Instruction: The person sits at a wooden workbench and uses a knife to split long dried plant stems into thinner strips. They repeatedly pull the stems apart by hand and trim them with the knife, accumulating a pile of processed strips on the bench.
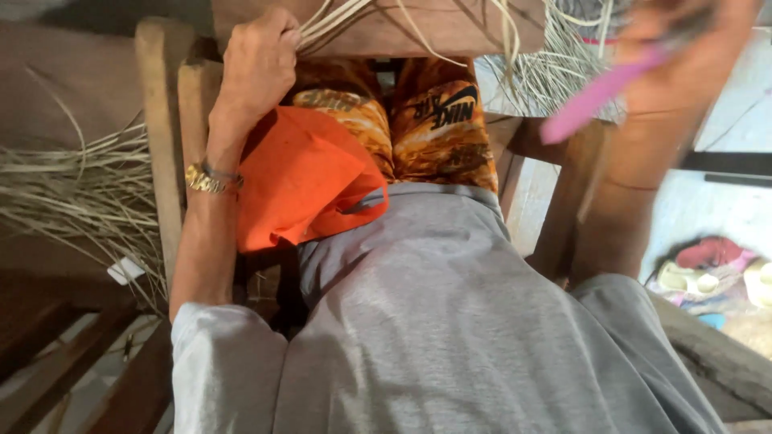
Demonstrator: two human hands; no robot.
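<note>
Over a wooden frame (165,120) strewn with pale cane strands (72,185), the left hand (257,68) pinches a bunch of strands (322,24) while the blurred right hand (683,56) apparently grips a pink tool (595,96); steady tension seems wise.

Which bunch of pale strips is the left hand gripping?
The strips fanning over the wooden frame at top centre, pinched by the left hand; the loose bundle lying lower left is untouched.

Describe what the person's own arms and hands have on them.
Both arms are bare below short grey sleeves. The left wrist carries a gold-coloured metal wristwatch. The left hand is bare, with no glove. The right hand is blurred; no glove or jewellery can be made out.
</note>
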